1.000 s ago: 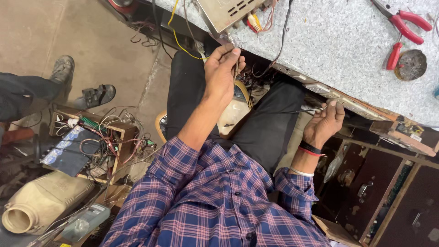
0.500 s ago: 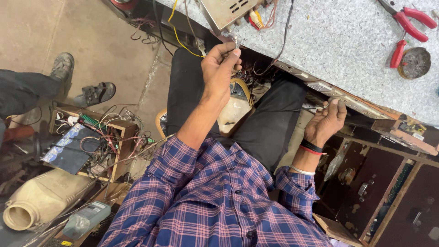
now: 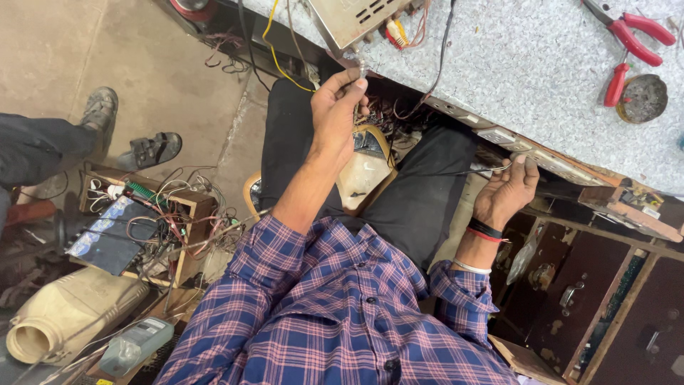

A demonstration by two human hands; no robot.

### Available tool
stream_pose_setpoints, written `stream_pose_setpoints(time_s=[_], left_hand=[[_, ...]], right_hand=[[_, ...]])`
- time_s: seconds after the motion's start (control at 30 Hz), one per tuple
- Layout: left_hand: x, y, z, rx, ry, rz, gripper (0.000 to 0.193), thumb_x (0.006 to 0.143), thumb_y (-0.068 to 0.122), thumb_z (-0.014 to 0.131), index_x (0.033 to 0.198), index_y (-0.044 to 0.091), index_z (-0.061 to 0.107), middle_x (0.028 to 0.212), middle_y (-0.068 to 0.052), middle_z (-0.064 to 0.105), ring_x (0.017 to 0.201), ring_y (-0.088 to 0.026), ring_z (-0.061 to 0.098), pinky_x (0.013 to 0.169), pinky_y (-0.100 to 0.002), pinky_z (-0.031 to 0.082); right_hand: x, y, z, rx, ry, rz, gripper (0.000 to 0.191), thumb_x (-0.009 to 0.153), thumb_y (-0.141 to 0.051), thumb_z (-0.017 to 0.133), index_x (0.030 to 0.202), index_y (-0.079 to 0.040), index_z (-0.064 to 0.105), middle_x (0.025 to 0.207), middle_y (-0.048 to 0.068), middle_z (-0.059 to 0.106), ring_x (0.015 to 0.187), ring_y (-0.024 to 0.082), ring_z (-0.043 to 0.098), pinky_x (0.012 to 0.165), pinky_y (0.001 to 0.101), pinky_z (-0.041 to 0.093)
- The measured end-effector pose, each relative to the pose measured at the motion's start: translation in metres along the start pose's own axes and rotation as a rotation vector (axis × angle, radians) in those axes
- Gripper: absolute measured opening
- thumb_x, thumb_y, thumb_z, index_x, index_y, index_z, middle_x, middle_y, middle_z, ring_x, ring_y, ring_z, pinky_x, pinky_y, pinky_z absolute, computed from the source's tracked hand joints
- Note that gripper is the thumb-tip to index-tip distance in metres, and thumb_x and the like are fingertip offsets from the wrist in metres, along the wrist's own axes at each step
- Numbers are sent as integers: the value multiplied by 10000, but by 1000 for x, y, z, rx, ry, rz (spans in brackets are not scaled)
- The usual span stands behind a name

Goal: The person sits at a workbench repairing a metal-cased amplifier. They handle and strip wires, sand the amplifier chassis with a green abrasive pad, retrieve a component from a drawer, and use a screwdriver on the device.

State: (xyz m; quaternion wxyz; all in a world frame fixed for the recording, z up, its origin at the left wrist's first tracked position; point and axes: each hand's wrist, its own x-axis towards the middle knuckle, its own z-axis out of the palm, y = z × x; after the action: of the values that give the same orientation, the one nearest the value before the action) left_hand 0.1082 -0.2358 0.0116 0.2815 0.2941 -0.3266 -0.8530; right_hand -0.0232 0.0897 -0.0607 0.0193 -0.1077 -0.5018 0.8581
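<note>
Two hands at work, catalogued left to right. Floor clutter at 9 o'clock: wooden crate of tangled wires (image 3: 153,214), cream jug (image 3: 64,321). Left hand (image 3: 338,110), fingers pinched together on a thin wire end (image 3: 361,71) just under the metal chassis (image 3: 356,21) at 12 o'clock. Right hand (image 3: 507,192), fingers closed on a dark wire (image 3: 456,171) below the bench (image 3: 556,78) edge. Red pliers (image 3: 627,43) at 1 o'clock. Risk: the pinched end could slip, or a tug could snag the loose leads.

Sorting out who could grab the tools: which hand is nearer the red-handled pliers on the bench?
Right. The right hand is below the bench edge, under the pliers; the left hand is far across, by the metal box.
</note>
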Motion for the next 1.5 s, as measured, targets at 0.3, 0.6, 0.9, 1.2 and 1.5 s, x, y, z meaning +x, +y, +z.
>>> stream_pose_setpoints(time_s=[0.3,0.6,0.9,1.2,1.5], left_hand=[[3,-2,-3,-173,-5,-110,188,999,67,646,1167,-7,685,902,-1,619,739,-78,570,635,-257,532],[22,-26,-14,-125,-6,-90,58,952,95,680,994,62,701,702,-43,617,565,-142,618,540,-291,503],[31,-21,0,-137,-8,-94,152,1008,108,627,1120,17,676,872,16,606,724,-74,569,624,-267,558],[22,-11,4,-110,-49,-79,159,1019,109,609,1135,20,671,908,19,606,750,-71,562,642,-255,554],[20,-8,5,-122,-57,-94,138,1018,116,609,1109,36,674,911,35,596,751,-67,560,648,-259,555]], right_hand=[[-5,-3,3,5,1,24,160,1017,-50,718,1137,-46,612,1006,64,694,846,150,648,735,254,544],[4,0,-7,-166,-51,-10,291,1031,-39,697,1294,29,592,1045,88,676,876,152,675,663,240,515],[19,14,1,-104,-97,-92,292,1108,30,658,1385,94,587,1031,113,668,815,130,597,710,250,506],[11,8,5,-77,-39,-67,229,1105,13,673,1310,60,583,1067,129,701,849,157,641,756,273,561],[8,4,9,-15,-48,-48,187,1094,9,671,1252,20,572,1104,141,712,912,194,700,753,284,573]])
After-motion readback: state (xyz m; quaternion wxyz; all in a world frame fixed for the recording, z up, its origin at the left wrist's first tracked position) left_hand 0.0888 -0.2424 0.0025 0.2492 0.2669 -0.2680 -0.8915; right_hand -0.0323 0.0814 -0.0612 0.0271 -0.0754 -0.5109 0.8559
